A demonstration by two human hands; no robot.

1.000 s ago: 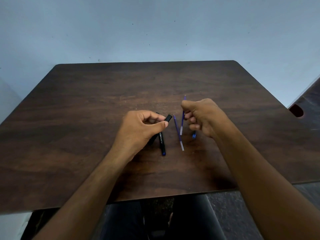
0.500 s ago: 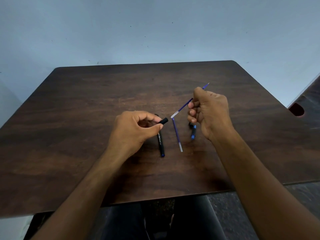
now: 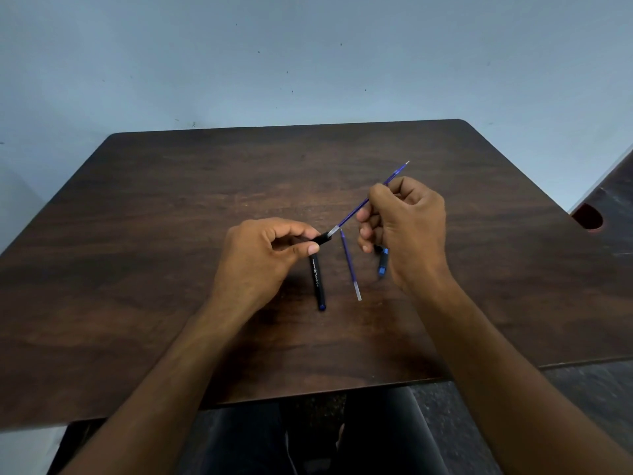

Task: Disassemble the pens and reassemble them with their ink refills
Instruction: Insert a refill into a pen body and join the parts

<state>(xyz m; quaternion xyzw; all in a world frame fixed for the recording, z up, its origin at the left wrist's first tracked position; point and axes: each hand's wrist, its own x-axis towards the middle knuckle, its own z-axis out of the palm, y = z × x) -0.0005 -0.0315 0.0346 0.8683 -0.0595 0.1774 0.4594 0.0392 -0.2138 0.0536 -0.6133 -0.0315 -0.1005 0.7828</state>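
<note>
I see a thin blue ink refill (image 3: 356,211) held slantwise above the middle of the table, its metal writing tip pointing up and to the far right, its pale clear end low on the left, meeting the open mouth of a black pen barrel (image 3: 323,238). My right hand (image 3: 406,221) pinches the refill between thumb and curled fingers. My left hand (image 3: 265,253) grips the black barrel between thumb and forefinger; only its short end shows past the fingers. On the dark wooden table (image 3: 171,207), just near of the left hand, lies a second black barrel (image 3: 317,282) with white lettering and a blue end cap. To its right lies a second blue refill (image 3: 350,265), and beside the right hand a small black-and-blue pen piece (image 3: 382,262).
</note>
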